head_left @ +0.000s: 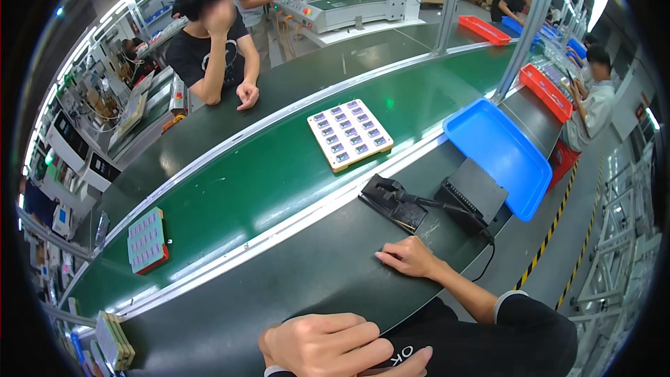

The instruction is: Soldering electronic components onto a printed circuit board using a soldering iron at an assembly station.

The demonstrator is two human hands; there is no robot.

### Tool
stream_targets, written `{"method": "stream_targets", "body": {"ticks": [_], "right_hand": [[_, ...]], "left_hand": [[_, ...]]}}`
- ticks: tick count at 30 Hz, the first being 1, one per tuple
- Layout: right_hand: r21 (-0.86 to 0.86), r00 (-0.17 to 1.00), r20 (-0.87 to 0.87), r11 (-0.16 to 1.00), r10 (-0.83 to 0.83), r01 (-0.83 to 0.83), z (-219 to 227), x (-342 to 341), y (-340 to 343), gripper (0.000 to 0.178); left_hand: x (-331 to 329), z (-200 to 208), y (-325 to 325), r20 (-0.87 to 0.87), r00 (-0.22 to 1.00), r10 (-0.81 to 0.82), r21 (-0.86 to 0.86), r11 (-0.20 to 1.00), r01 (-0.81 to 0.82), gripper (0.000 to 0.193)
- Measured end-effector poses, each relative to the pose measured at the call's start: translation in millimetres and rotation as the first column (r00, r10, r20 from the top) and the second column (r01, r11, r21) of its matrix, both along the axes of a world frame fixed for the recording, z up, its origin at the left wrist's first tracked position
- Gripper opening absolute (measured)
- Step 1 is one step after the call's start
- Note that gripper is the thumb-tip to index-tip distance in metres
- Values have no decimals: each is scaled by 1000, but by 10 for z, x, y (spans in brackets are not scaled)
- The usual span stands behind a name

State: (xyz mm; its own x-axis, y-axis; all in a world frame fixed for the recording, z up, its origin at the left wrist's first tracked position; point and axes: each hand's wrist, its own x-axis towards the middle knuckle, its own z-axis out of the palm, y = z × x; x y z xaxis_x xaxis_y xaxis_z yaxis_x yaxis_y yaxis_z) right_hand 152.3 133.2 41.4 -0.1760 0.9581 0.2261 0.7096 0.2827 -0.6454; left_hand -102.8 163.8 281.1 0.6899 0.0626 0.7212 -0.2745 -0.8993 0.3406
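My left hand [328, 345] is at the lower edge, in front of my dark shirt. Its fingers are bent and pressed together, and nothing shows in them; the palm is hidden. My right hand [413, 258] rests on the dark worktop [279, 286] with its fingers curled in loosely, holding nothing that I can see. Just beyond it lies a black soldering iron stand [394, 202]. The soldering iron [440, 204] lies across it, leaning toward a black box-shaped unit [471, 192], with a cable hanging off the worktop's edge.
Beyond a metal rail, a green conveyor belt [230, 181] carries a pale tray [350, 135] of small dark parts and a greenish tray [147, 241]. A blue bin [499, 157] stands at right, red bins [546, 93] farther off. Stacked boards [115, 341] stand lower left. A co-worker [216, 42] sits across the belt.
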Motion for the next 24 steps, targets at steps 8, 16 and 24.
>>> {"method": "stream_targets", "body": {"ticks": [8, 16, 24], "right_hand": [[-4, 1000, 3, 1000, -2, 2, -6, -66, 12, 32], [6, 1000, 1, 1000, 3, -3, -11, -129, 9, 31], [15, 1000, -2, 1000, 1, -1, -21, -190, 14, 32]], "left_hand": [[-34, 50, -89, 92, 992, 88, -74, 994, -81, 42], [-114, 80, -87, 61, 995, 80, -76, 994, -75, 45], [-90, -81, -122, 305, 936, 176, -125, 982, -144, 48]]}}
